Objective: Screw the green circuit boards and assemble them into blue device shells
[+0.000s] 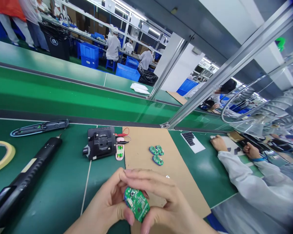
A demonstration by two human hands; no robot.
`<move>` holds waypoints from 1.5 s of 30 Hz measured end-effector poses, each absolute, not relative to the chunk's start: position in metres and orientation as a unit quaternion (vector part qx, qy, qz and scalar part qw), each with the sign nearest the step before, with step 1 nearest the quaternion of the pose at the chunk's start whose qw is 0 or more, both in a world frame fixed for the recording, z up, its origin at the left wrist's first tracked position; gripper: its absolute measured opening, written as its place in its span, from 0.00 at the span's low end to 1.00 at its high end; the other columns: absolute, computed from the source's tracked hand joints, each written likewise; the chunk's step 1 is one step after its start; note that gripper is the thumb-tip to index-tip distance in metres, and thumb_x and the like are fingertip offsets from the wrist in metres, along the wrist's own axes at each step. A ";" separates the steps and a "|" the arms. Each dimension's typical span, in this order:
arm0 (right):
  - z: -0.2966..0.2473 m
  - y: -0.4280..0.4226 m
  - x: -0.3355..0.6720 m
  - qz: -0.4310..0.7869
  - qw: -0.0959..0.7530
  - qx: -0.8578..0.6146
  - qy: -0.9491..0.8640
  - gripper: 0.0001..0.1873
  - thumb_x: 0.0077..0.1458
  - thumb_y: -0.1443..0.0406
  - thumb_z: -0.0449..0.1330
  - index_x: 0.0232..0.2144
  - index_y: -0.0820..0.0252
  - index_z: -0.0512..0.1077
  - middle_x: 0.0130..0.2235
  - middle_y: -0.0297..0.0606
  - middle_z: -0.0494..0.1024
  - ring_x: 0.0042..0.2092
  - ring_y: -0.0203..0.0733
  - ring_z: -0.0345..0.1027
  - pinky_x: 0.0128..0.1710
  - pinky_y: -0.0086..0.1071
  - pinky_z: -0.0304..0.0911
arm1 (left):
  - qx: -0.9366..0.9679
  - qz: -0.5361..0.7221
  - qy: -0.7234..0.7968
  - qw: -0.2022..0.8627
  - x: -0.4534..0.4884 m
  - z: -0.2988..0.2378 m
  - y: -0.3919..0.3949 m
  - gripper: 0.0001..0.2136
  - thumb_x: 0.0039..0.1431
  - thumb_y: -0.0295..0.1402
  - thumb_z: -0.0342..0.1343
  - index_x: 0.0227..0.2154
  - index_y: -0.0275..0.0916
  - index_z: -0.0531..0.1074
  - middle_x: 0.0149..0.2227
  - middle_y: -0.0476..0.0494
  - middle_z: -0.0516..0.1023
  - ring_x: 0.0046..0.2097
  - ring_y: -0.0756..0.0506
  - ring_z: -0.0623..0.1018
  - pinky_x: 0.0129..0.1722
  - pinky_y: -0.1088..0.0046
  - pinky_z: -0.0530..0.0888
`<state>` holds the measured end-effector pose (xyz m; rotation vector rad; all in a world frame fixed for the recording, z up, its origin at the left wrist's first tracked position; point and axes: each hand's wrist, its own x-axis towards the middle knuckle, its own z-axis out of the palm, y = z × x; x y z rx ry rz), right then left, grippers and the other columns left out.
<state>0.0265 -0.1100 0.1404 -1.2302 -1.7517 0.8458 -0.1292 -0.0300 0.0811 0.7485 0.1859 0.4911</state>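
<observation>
A small green circuit board (137, 203) is held between both my hands near the bottom middle, above the brown cardboard sheet (146, 143). My left hand (107, 204) grips its left edge with thumb and fingers. My right hand (168, 204) closes over its top and right side. Three more green boards (156, 154) lie together on the cardboard. A black fixture (101, 142) with a small white battery holder (119, 151) and red wires stands just left of the cardboard.
A black electric screwdriver (26, 175) lies at the left, beside a tape roll (1, 156) and a long dark housing (40, 127). At the right a co-worker's sleeve (254, 185) and hands rest on the bench. A green conveyor (63, 97) runs behind.
</observation>
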 end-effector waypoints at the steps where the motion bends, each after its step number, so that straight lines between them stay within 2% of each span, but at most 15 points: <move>1: 0.139 -0.109 0.027 0.354 0.416 -0.472 -0.692 0.34 0.49 0.64 0.67 0.58 0.43 0.63 0.57 0.37 0.68 0.59 0.45 0.60 0.61 0.40 0.59 | 0.370 0.240 0.079 0.894 -0.129 0.079 -0.031 0.15 0.43 0.37 0.70 0.35 0.44 0.73 0.35 0.54 0.76 0.38 0.53 0.74 0.36 0.81 0.70; 4: 0.135 -0.105 0.028 0.381 0.442 -0.451 -0.675 0.33 0.49 0.66 0.67 0.56 0.42 0.66 0.57 0.35 0.68 0.59 0.45 0.60 0.61 0.40 0.58 | 0.371 0.265 0.094 0.885 -0.128 0.074 -0.035 0.15 0.44 0.39 0.70 0.33 0.44 0.72 0.38 0.53 0.74 0.39 0.53 0.73 0.38 0.81 0.70; 7: 0.133 -0.102 0.028 0.408 0.446 -0.453 -0.655 0.33 0.47 0.67 0.69 0.55 0.42 0.67 0.57 0.34 0.68 0.59 0.44 0.60 0.61 0.38 0.59 | 0.350 0.283 0.148 0.881 -0.128 0.075 -0.036 0.18 0.39 0.40 0.72 0.31 0.42 0.71 0.35 0.53 0.73 0.37 0.52 0.72 0.35 0.82 0.69; 10: 0.128 -0.101 0.022 0.420 0.474 -0.485 -0.604 0.29 0.47 0.64 0.69 0.52 0.43 0.70 0.54 0.34 0.71 0.58 0.45 0.62 0.60 0.39 0.61 | 0.347 0.274 0.169 0.881 -0.129 0.078 -0.031 0.20 0.37 0.42 0.72 0.30 0.41 0.69 0.31 0.53 0.74 0.33 0.52 0.72 0.31 0.81 0.68; 13: 0.117 -0.103 0.013 0.407 0.546 -0.527 -0.508 0.26 0.48 0.57 0.69 0.50 0.43 0.71 0.53 0.35 0.70 0.54 0.46 0.66 0.55 0.38 0.66 | 0.357 0.301 0.212 0.859 -0.130 0.081 -0.024 0.20 0.38 0.41 0.73 0.30 0.39 0.70 0.33 0.48 0.76 0.34 0.49 0.74 0.32 0.78 0.69; 16: 0.106 -0.106 0.004 0.372 0.578 -0.555 -0.469 0.21 0.49 0.54 0.68 0.45 0.46 0.72 0.48 0.35 0.70 0.50 0.43 0.67 0.50 0.33 0.69 | 0.371 0.355 0.239 0.824 -0.130 0.079 -0.019 0.20 0.33 0.39 0.74 0.28 0.38 0.72 0.35 0.47 0.75 0.36 0.47 0.75 0.32 0.77 0.70; 19: 0.102 -0.107 0.000 0.351 0.572 -0.577 -0.466 0.15 0.52 0.57 0.68 0.42 0.47 0.73 0.43 0.33 0.71 0.45 0.37 0.69 0.44 0.25 0.68 | 0.379 0.388 0.243 0.804 -0.129 0.075 -0.019 0.21 0.29 0.36 0.76 0.27 0.39 0.72 0.33 0.49 0.72 0.32 0.49 0.74 0.27 0.79 0.68; 23: 0.102 -0.107 -0.004 0.360 0.591 -0.563 -0.452 0.13 0.55 0.60 0.66 0.43 0.48 0.72 0.42 0.34 0.72 0.43 0.36 0.70 0.42 0.24 0.69 | 0.376 0.399 0.260 0.795 -0.127 0.074 -0.023 0.21 0.30 0.36 0.76 0.27 0.39 0.72 0.33 0.49 0.72 0.32 0.49 0.74 0.27 0.79 0.68; 27: 0.100 -0.109 -0.005 0.318 0.601 -0.546 -0.489 0.13 0.59 0.62 0.62 0.46 0.50 0.70 0.44 0.37 0.73 0.46 0.39 0.69 0.46 0.28 0.69 | 0.408 0.384 0.266 0.785 -0.129 0.079 -0.027 0.19 0.38 0.40 0.73 0.31 0.42 0.72 0.33 0.50 0.73 0.34 0.49 0.74 0.32 0.78 0.71; 30: 0.101 -0.111 0.000 0.264 0.570 -0.572 -0.528 0.14 0.59 0.65 0.61 0.48 0.49 0.68 0.45 0.36 0.72 0.47 0.38 0.68 0.46 0.27 0.68 | 0.552 0.356 0.238 0.716 -0.133 0.080 -0.027 0.11 0.54 0.40 0.62 0.40 0.50 0.72 0.40 0.50 0.74 0.42 0.47 0.75 0.39 0.78 0.71; 32: 0.103 -0.112 0.004 0.216 0.539 -0.585 -0.566 0.16 0.58 0.67 0.61 0.48 0.50 0.68 0.45 0.36 0.72 0.46 0.38 0.68 0.43 0.26 0.68 | 0.653 0.357 0.216 0.632 -0.135 0.078 -0.026 0.09 0.61 0.36 0.55 0.45 0.54 0.70 0.45 0.51 0.73 0.48 0.46 0.73 0.43 0.79 0.70; 36: 0.111 -0.112 0.009 0.132 0.494 -0.569 -0.644 0.18 0.58 0.69 0.60 0.50 0.53 0.66 0.45 0.38 0.73 0.46 0.40 0.69 0.45 0.29 0.69 | 0.749 0.385 0.175 0.510 -0.138 0.068 -0.023 0.16 0.63 0.29 0.50 0.50 0.55 0.64 0.45 0.51 0.73 0.46 0.47 0.74 0.45 0.79 0.68; 39: 0.115 -0.112 0.009 0.087 0.473 -0.552 -0.681 0.15 0.60 0.67 0.59 0.50 0.56 0.67 0.43 0.40 0.74 0.45 0.41 0.70 0.45 0.31 0.69 | 0.782 0.401 0.139 0.457 -0.139 0.062 -0.024 0.19 0.63 0.26 0.48 0.53 0.54 0.62 0.41 0.49 0.75 0.40 0.46 0.74 0.42 0.76 0.68; 42: 0.119 -0.111 0.008 0.081 0.470 -0.530 -0.701 0.10 0.62 0.62 0.58 0.45 0.57 0.70 0.37 0.39 0.75 0.38 0.39 0.71 0.40 0.29 0.70 | 0.747 0.426 0.135 0.492 -0.138 0.065 -0.029 0.12 0.65 0.32 0.46 0.48 0.51 0.68 0.34 0.47 0.75 0.33 0.45 0.71 0.36 0.74 0.68; 45: 0.119 -0.109 0.009 0.116 0.487 -0.568 -0.653 0.11 0.58 0.61 0.63 0.43 0.55 0.71 0.37 0.37 0.76 0.37 0.37 0.72 0.39 0.26 0.71 | 0.685 0.415 0.188 0.569 -0.134 0.071 -0.036 0.10 0.65 0.42 0.46 0.43 0.52 0.71 0.37 0.48 0.76 0.38 0.45 0.73 0.41 0.74 0.68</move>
